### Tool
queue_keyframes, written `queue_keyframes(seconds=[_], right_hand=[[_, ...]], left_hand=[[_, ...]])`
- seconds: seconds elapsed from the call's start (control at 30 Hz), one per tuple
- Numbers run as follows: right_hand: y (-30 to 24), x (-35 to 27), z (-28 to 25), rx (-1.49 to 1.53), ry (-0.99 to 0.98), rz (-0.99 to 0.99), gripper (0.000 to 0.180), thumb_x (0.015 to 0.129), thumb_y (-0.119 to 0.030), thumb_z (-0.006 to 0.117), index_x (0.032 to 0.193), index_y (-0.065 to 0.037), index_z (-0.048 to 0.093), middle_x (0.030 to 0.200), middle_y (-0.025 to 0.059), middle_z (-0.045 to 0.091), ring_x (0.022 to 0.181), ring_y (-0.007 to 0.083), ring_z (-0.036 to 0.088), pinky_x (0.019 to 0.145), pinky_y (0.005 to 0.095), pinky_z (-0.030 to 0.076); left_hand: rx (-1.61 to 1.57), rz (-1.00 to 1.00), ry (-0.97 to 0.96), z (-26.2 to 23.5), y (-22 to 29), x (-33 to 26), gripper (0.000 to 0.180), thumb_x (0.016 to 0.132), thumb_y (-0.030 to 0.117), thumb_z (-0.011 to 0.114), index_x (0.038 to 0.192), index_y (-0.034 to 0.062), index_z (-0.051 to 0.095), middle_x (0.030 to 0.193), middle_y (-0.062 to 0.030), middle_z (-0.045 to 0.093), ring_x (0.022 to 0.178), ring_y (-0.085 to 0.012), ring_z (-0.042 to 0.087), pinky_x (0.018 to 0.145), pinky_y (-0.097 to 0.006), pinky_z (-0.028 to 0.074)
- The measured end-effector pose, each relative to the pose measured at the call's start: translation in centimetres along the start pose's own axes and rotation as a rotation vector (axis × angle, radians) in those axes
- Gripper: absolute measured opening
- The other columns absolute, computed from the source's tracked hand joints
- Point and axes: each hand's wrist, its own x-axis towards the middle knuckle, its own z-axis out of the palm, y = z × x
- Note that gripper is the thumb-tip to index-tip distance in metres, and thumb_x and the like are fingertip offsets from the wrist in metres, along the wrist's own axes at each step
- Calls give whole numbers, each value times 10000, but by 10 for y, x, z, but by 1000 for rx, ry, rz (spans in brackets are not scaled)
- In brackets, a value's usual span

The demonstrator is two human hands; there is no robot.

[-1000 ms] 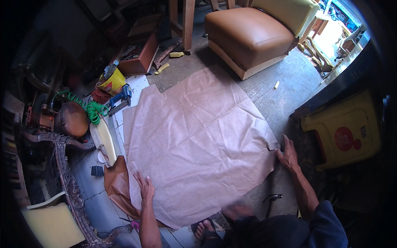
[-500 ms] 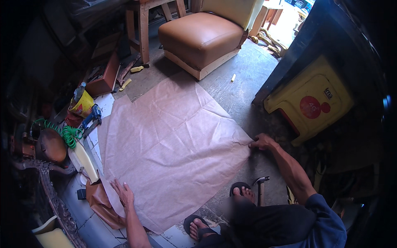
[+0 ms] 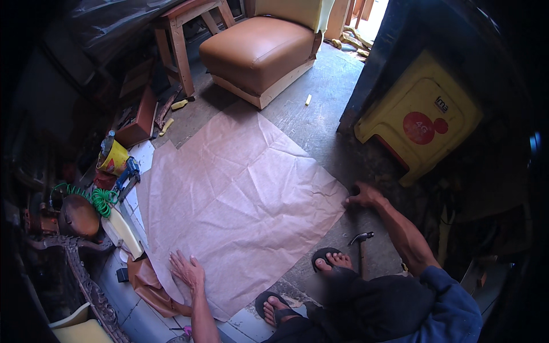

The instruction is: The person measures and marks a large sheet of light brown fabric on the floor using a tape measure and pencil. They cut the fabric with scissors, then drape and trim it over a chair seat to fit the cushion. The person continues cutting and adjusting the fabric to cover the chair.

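A large pinkish-tan sheet of upholstery material lies spread over the floor, creased toward its right corner. My left hand rests flat on its near left part, fingers spread and open. Beside the sheet's right corner is my right hand, its thumb and fingers parted around a dark gap; the shadow there makes contact with the edge hard to judge. A brown folded piece of leather-like material sticks out from under the sheet's left edge. The hammer stands near my right foot.
A brown padded chair stands beyond the sheet. Along the left are a blue staple gun, a yellow bucket, a green coiled hose and a carved wooden frame. A yellow plastic stool leans at the right.
My left hand has slid a little inward over the sheet. My right thumb and fingers have parted at the corner they pinched before. The view has shifted slightly.
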Motion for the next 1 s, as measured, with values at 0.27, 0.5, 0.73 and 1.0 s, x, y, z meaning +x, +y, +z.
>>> queue_keyframes(seconds=[0.27, 0.5, 0.73, 1.0], right_hand=[[6, 13, 15, -196, 200, -13, 603, 799, -393, 750, 1271, -22, 687, 1220, 238, 694, 1181, 400, 645, 1015, 444, 507], [-68, -69, 32, 351, 168, -50, 596, 959, -534, 584, 1114, 35, 678, 960, 239, 702, 983, 377, 683, 877, 448, 520], [-154, -127, 116, 574, -109, -326, 650, 1073, -532, 323, 1256, 23, 606, 1171, 296, 619, 1155, 403, 576, 1011, 456, 438], [-138, -135, 90, 751, -203, -431, 591, 1073, -486, 428, 1448, -31, 470, 1207, 229, 601, 1178, 323, 574, 1018, 432, 445]], left_hand=[[-47, 255, -12, 29, 45, -95, 709, 980, 354, 548, 1606, 127, 304, 1698, -197, 122, 1569, -408, 57, 1196, -692, 32], [-569, 407, -307, -11, 124, -105, 631, 990, 260, 618, 1536, 55, 376, 1482, -244, 433, 1214, -396, 581, 986, -536, 481], [-1108, 110, -1085, -99, 264, -145, 624, 986, 316, 695, 1421, 9, 371, 1142, -145, 578, 1007, -265, 698, 770, -371, 632], [-887, 22, -1465, -118, 298, -118, 388, 904, 217, 800, 1123, 53, 524, 1005, -67, 604, 877, -163, 656, 818, -400, 613]])
